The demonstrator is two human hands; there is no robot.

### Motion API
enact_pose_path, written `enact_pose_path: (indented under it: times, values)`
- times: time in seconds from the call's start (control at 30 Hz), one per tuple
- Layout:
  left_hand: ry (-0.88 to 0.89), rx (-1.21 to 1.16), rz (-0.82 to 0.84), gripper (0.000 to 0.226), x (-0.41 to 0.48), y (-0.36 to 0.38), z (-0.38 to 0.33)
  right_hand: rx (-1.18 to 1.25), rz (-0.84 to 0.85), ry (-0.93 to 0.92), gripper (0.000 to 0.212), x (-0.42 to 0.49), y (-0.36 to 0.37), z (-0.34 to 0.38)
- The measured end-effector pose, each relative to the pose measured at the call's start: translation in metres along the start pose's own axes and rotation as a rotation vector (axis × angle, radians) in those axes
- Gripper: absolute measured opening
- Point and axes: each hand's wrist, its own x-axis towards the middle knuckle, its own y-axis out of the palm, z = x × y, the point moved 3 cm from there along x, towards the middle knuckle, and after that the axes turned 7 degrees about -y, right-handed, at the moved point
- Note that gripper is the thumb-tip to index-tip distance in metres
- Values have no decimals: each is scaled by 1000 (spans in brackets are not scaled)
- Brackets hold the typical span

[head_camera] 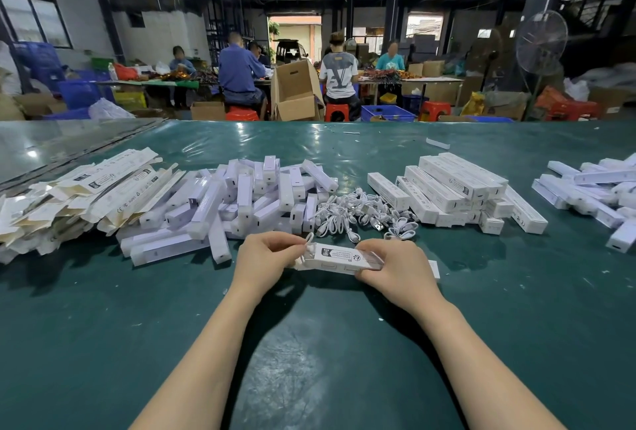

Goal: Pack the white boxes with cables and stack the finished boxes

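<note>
Both hands are low over the green tabletop (309, 343), close to the person. The right hand (395, 268) grips one end of a white box (340, 259), with its fingers curled round it. The left hand (265, 254) pinches a small white cable (308, 241) at the box's open end. So the step in hand looks like tucking the cable inside. A loop of it sticks out, so the next move likely needs a gentle push to get it all in, and then the flap folded shut. Just behind the hands lies a heap of loose cables (358, 212). To its right sits the stack of finished boxes (454, 185), where this box should go. To its left is a pile of white bars (241, 202), and farther left lie flat cartons (86, 188).
</note>
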Motion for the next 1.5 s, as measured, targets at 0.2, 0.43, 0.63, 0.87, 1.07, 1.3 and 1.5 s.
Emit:
enact_pose_path:
  times: [0.2,0.43,0.63,0.87,1.07,1.3,1.5]
  values:
    - [47,17,-54,25,0,3,-2,15,-20,10,29,1,0,-2]
    - [50,136,-91,27,3,4,-3,24,-48,1,31,1,0,-3]
    - [-101,16,19,13,3,6,0,37,-54,0,32,2,-1,-3]
    - [-108,189,25,8,2,1,-5,33,-54,-10,31,1,-1,-1]
    - [-115,235,61,12,4,4,-3,30,-55,-22,27,0,-2,0]
    - [-199,140,100,10,4,1,-1,39,-53,-28,23,0,-3,1]
    - [-241,-73,65,13,6,-12,-13,43,-36,-17,27,0,-4,1]
